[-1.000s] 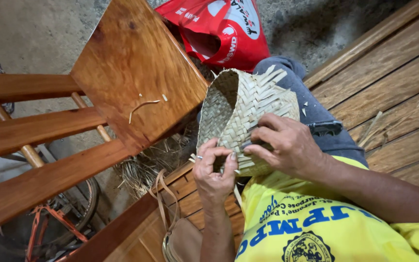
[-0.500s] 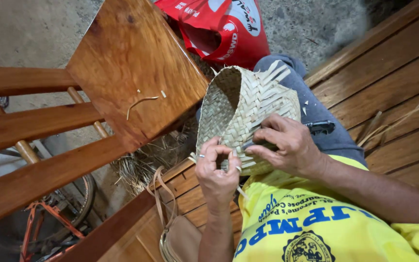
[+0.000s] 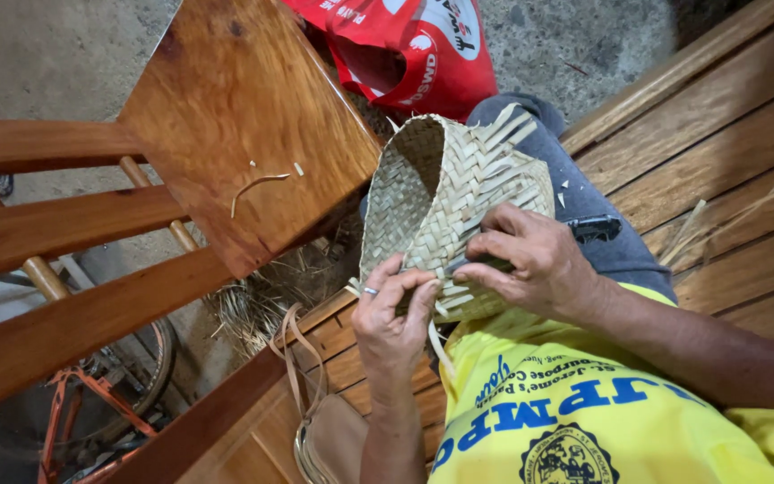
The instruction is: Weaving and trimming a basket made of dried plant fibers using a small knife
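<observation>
Left hand [image 3: 393, 314] pinches loose strip ends at the lower rim of the woven basket [image 3: 445, 202], centre frame, resting on the lap. Right hand [image 3: 530, 260] is closed over the basket's side, apparently gripping a dark tool; hard to confirm. Basket looks light, flexible, slightly springy, its strip ends likely brittle: hold it by the woven wall, not the loose ends. Wooden bench [image 3: 718, 134] at right, wooden chair [image 3: 226, 116] upper left, red bag [image 3: 405, 54] on concrete floor at top.
</observation>
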